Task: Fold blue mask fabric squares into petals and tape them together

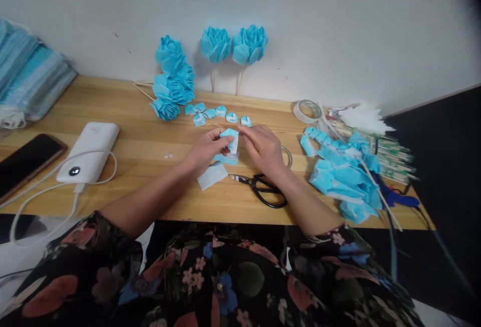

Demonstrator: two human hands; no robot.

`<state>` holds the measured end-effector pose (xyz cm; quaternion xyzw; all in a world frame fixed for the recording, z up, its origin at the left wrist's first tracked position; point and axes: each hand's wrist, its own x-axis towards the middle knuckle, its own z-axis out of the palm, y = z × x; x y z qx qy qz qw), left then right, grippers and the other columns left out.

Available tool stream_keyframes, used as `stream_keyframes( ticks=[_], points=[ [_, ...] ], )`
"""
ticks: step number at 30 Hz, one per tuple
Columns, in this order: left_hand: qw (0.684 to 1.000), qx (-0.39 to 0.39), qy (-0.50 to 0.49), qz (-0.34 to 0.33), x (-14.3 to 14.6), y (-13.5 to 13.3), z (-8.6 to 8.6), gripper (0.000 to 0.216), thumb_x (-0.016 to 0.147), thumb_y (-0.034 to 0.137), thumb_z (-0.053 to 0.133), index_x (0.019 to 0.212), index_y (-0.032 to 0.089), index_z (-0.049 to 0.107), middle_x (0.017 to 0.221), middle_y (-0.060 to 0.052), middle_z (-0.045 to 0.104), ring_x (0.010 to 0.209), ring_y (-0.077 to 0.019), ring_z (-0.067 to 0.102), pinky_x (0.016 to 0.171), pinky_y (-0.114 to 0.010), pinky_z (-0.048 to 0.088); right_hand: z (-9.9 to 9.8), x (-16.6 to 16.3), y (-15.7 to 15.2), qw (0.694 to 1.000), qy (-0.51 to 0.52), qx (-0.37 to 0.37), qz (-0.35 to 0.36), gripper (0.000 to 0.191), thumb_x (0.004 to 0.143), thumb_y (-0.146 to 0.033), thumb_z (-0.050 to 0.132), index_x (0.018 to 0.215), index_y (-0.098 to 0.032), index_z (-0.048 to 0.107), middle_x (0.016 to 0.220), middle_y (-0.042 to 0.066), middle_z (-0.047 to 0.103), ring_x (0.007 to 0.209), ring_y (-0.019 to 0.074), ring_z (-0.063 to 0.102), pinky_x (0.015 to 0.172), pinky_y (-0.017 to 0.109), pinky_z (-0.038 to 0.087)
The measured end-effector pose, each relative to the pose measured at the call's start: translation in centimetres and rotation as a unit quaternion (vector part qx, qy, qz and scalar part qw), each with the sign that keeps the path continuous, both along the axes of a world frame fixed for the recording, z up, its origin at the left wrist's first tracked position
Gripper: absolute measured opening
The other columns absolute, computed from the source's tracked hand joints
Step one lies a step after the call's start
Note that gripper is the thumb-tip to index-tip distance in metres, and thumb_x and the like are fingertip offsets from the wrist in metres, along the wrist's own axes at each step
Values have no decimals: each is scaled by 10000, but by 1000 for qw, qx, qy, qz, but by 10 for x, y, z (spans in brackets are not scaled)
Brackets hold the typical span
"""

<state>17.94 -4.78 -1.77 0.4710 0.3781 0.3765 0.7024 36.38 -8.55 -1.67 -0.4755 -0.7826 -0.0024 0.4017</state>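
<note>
My left hand pinches a small blue-and-white petal piece between thumb and fingers, its top corners folded to a point. Just to the right of it, my right hand has its fingers pressed together near the piece's edge; what they grip, if anything, is too small to make out. Below the hands lie a pale blue rectangle and black-handled scissors, partly covered by my right wrist. Several small folded petals lie in rows beyond my hands.
Blue flowers on sticks lean against the wall, with more bunched to their left. Clear tape and crumpled blue material lie right. A power bank, phone and packed blue masks sit left.
</note>
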Motion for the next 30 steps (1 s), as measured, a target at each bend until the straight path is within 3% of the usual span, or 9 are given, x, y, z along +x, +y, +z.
stream_keyframes(
  ticks=[10, 16, 22, 30],
  points=[
    [1000, -5, -19, 0, 0, 2, 0, 123, 828, 206, 705, 757, 162, 614, 658, 16, 612, 571, -85, 536, 592, -234, 436, 7, -3, -3, 983, 150, -104, -14, 271, 946, -232, 550, 1174, -262, 692, 1014, 40, 782, 938, 203, 725, 887, 392, 576],
    [1000, 14, 2, -3, 0, -1, 2, 152, 794, 254, 742, 767, 159, 627, 632, 28, 601, 562, -80, 521, 591, -230, 421, 13, -4, -3, 958, 229, -174, -1, 162, 930, -345, 586, 912, -218, 685, 880, 15, 745, 802, 160, 674, 782, 310, 542],
    [1000, 29, 5, -2, 0, -1, 3, 198, 770, 300, 761, 758, 169, 613, 628, 32, 594, 565, -81, 509, 593, -232, 416, 15, -7, -5, 938, 258, -230, -5, 188, 879, -363, 609, 770, -211, 615, 708, -17, 616, 654, 128, 539, 635, 266, 445],
    [998, 59, 25, -17, -1, -5, 8, 194, 780, 306, 745, 758, 167, 611, 643, 32, 579, 586, -83, 502, 596, -231, 409, 13, -12, -4, 921, 284, -266, 2, 227, 843, -407, 648, 736, -212, 605, 644, -36, 542, 612, 115, 475, 587, 255, 391]
  ],
)
